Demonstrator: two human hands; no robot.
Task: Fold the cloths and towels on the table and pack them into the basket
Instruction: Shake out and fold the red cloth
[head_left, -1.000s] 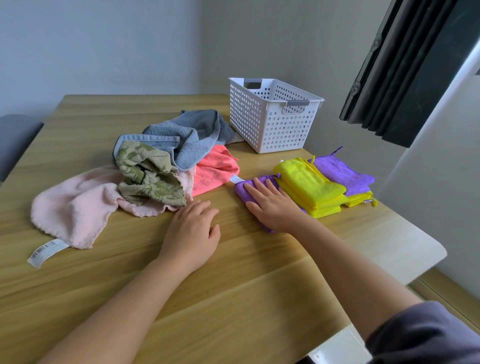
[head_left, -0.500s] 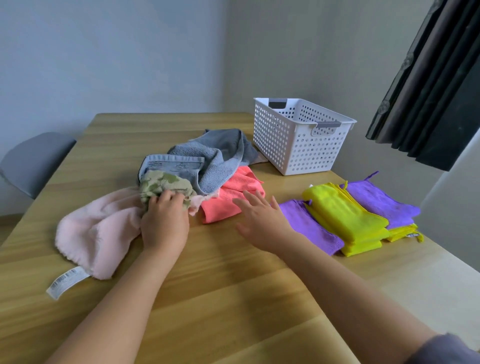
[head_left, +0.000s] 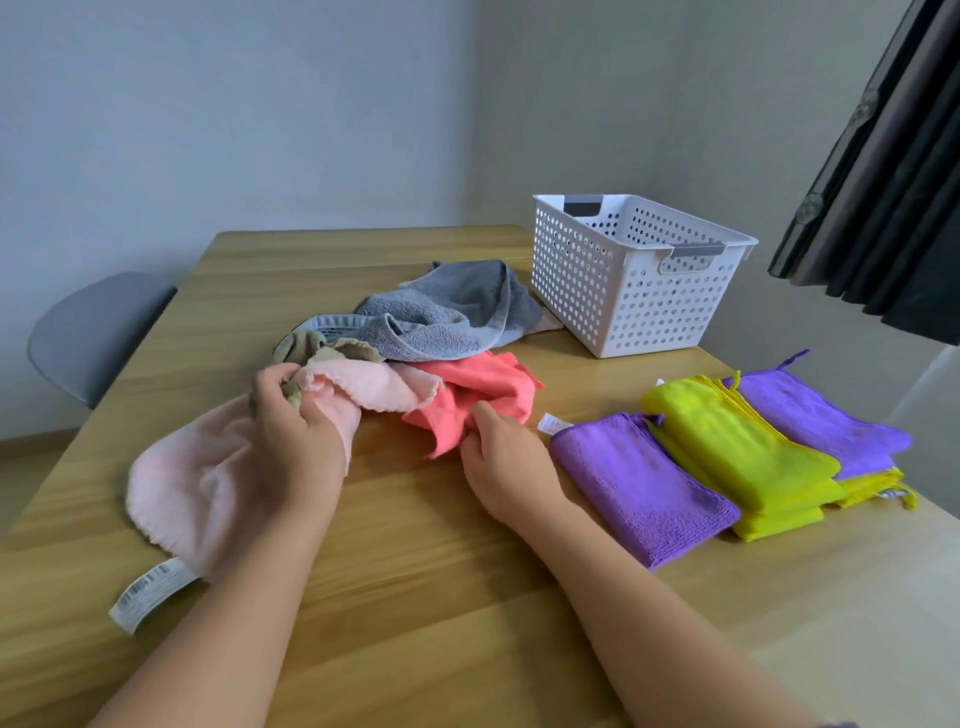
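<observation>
A heap of unfolded cloths lies mid-table: a pale pink towel (head_left: 208, 478), an olive green cloth (head_left: 306, 351), a grey-blue towel (head_left: 447, 317) and a coral cloth (head_left: 478, 395). My left hand (head_left: 296, 426) grips the green cloth and a fold of the pink towel. My right hand (head_left: 501, 452) pinches the near edge of the coral cloth. To the right lie folded cloths: a purple one (head_left: 644, 488), a yellow-green one (head_left: 743, 457) and a purple one on yellow (head_left: 826, 421). The white perforated basket (head_left: 623, 291) stands behind them, with nothing visible inside.
The wooden table (head_left: 415, 597) has open surface in front of me. A grey chair (head_left: 88, 332) stands at the left side. Dark curtains (head_left: 893, 182) hang at the right, past the table's edge. A white label (head_left: 145, 592) sticks out from the pink towel.
My right hand left the folded purple cloth and moved left to pinch the coral cloth. My left hand reached forward and closed on the green cloth and pink towel, bunching them.
</observation>
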